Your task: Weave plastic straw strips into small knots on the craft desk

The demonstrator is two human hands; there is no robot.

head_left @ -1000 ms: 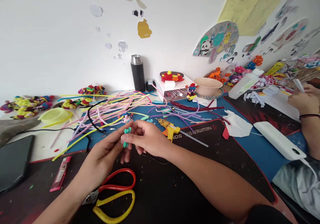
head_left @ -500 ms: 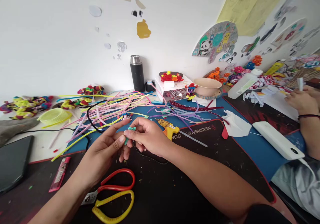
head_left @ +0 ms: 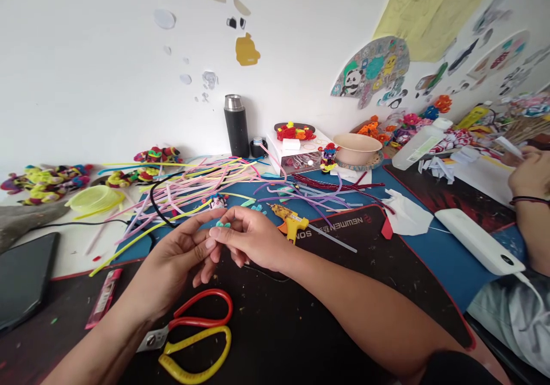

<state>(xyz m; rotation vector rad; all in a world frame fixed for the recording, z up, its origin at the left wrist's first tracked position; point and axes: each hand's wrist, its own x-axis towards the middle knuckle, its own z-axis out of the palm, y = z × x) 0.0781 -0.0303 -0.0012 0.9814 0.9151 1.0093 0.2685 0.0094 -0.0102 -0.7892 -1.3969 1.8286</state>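
Observation:
A small teal pipe cleaner piece, bent into little loops at its top, is pinched between my two hands. My left hand grips it from the left with thumb and fingers closed. From the other side my right hand holds it, thumb across the front; the fingers hide its lower part. Just beyond them are a small figure and several short teal pieces. Scissors with one red and one yellow handle lie below my hands. A yellow glue gun with a clear glue stick rests to the right.
Loose pipe cleaners spread across the back. A black thermos, a white box and a beige bowl stand near the wall. A phone lies left, a white power bank right. Another person's hand holds paper at far right.
My hands have shifted slightly, and the teal piece's lower end is now hidden by fingers. Teal pieces beyond my right hand have come into sight. The other person's hand and paper have moved.

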